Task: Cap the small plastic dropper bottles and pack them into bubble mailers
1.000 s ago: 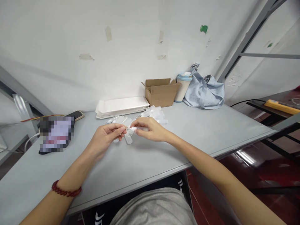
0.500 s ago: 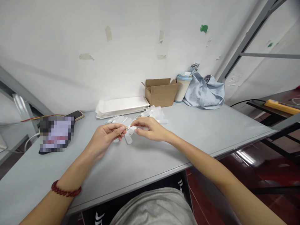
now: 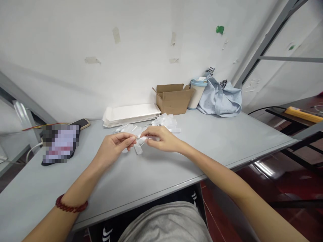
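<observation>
Over the grey table [image 3: 176, 168], my left hand [image 3: 114, 148] pinches a tiny, thin, brass-coloured piece [image 3: 136, 137] between thumb and forefinger. My right hand [image 3: 163, 138] is closed on a small translucent plastic tube [image 3: 152, 138] with a white end, which points at the left fingertips. The two sets of fingertips nearly meet; whether the parts touch is too small to tell. Below them lies a clear plastic piece [image 3: 138, 150] with a thin white loop. Behind the hands, several similar clear pieces [image 3: 165, 119] are heaped on the table, partly hidden by my fingers.
Along the wall stand a white flat stack [image 3: 132, 111], an open cardboard box [image 3: 175, 103], a lidded cup [image 3: 196, 95] and a light blue cloth bag [image 3: 220, 101]. At the left lie a phone [image 3: 84, 123] and a blurred-out item [image 3: 62, 143] beside cables.
Almost nothing differs. Both hands keep the same place and grip, with only a very slight shift at the fingertips.
</observation>
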Demonstrator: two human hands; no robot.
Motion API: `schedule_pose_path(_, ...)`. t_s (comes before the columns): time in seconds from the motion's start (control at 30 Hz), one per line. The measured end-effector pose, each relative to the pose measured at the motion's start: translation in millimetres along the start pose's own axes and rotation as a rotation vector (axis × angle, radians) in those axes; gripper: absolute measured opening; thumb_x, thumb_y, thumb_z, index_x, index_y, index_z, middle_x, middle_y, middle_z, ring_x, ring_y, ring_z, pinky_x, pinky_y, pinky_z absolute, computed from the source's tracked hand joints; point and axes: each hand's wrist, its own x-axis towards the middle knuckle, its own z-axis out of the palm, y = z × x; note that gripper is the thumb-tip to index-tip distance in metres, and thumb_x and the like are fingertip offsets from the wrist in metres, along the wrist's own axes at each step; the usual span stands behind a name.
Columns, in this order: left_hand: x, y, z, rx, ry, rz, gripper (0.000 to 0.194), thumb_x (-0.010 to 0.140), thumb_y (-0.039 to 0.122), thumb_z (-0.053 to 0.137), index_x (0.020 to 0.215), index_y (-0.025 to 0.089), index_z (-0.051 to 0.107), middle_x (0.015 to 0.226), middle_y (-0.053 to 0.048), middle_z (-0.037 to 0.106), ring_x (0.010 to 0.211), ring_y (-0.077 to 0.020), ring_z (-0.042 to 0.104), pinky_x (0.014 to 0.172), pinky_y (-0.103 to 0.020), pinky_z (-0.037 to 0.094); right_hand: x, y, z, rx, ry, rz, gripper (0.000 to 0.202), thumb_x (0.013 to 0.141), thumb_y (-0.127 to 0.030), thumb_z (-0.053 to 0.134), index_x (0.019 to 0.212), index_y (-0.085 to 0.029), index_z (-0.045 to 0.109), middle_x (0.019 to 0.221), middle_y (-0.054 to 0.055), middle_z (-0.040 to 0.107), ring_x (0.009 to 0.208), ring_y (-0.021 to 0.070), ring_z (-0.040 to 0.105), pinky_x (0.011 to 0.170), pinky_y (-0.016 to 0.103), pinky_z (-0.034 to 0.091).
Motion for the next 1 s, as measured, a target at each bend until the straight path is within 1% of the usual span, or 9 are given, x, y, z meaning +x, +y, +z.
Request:
schedule_pose_path(0.13, -4, 8, 6.3, 0.143, 0.034, 0.015, 0.023, 0.071, 0.042, 0.066, 0.069, 0.019, 0.069, 0.060, 0.000, 0.061, 0.057, -0.0133, 0.053, 0.058, -0.025, 0.046, 0, 0, 2, -0.065, 0.006, -0.019, 0.016, 0.079, -0.009, 0.055, 0.089, -0.013, 0.067, 0.080, 0.003, 0.066, 0.072, 0.0127, 0.054, 0.070, 0.025, 0.041)
schedule_pose_path(0.23, -5, 8, 10.9, 0.192, 0.052, 0.020, 0.025, 0.070, 0.044, 0.064, 0.069, 0.019, 0.068, 0.059, 0.000, 0.062, 0.056, -0.0138, 0.053, 0.057, -0.025, 0.045, -1, -1, 3, -0.066, -0.010, -0.001, 0.017, 0.079, -0.007, 0.055, 0.089, -0.013, 0.067, 0.082, 0.003, 0.066, 0.073, 0.0130, 0.054, 0.070, 0.025, 0.041)
schedule_pose_path(0.5, -9, 7, 18.4, 0.203, 0.082, 0.040, 0.023, 0.069, 0.042, 0.062, 0.066, 0.019, 0.066, 0.061, -0.001, 0.065, 0.053, -0.0145, 0.054, 0.055, -0.025, 0.044, -2, -1, 5, -0.010, -0.031, 0.059, 0.019, 0.079, -0.006, 0.056, 0.090, -0.015, 0.068, 0.081, 0.002, 0.064, 0.075, 0.0126, 0.054, 0.070, 0.026, 0.041)
schedule_pose_path(0.63, -9, 7, 20.6, 0.181, 0.096, 0.043, 0.020, 0.068, 0.040, 0.063, 0.065, 0.020, 0.066, 0.060, -0.001, 0.066, 0.053, -0.0155, 0.055, 0.056, -0.026, 0.045, -3, 0, 5, 0.047, -0.016, 0.073, 0.019, 0.079, -0.006, 0.056, 0.089, -0.016, 0.069, 0.081, 0.002, 0.065, 0.075, 0.0127, 0.055, 0.071, 0.027, 0.043)
schedule_pose_path(0.77, -6, 4, 17.1, 0.161, 0.086, 0.032, 0.021, 0.069, 0.041, 0.065, 0.066, 0.020, 0.067, 0.061, -0.001, 0.065, 0.056, -0.0157, 0.055, 0.058, -0.026, 0.045, -2, 2, 7, 0.143, -0.010, 0.115, 0.016, 0.080, -0.009, 0.055, 0.090, -0.014, 0.067, 0.086, 0.004, 0.067, 0.080, 0.0142, 0.059, 0.075, 0.030, 0.047)
schedule_pose_path(0.87, -2, -1, 10.7, 0.097, 0.059, 0.036, 0.026, 0.072, 0.044, 0.063, 0.070, 0.019, 0.070, 0.065, -0.003, 0.067, 0.058, -0.0154, 0.056, 0.061, -0.027, 0.047, -1, 3, 7, 0.263, 0.011, 0.146, 0.014, 0.081, -0.012, 0.055, 0.091, -0.012, 0.064, 0.091, 0.007, 0.066, 0.085, 0.0150, 0.061, 0.081, 0.033, 0.049)
schedule_pose_path(0.93, 0, -2, 7.2, 0.055, 0.056, 0.038, 0.029, 0.074, 0.046, 0.062, 0.073, 0.019, 0.071, 0.068, -0.003, 0.067, 0.059, -0.0151, 0.056, 0.061, -0.027, 0.047, -1, 3, 7, 0.321, 0.036, 0.163, 0.011, 0.080, -0.014, 0.055, 0.090, -0.013, 0.061, 0.091, 0.006, 0.065, 0.086, 0.0149, 0.061, 0.082, 0.034, 0.049)
schedule_pose_path(1.0, 1, -1, 5.8, 0.061, 0.060, 0.030, 0.029, 0.074, 0.047, 0.063, 0.073, 0.018, 0.071, 0.066, -0.003, 0.066, 0.058, -0.0145, 0.055, 0.060, -0.026, 0.046, -1, 4, 7, 0.340, 0.051, 0.168, 0.009, 0.079, -0.014, 0.057, 0.088, -0.014, 0.059, 0.090, 0.005, 0.064, 0.085, 0.0149, 0.061, 0.082, 0.034, 0.050)
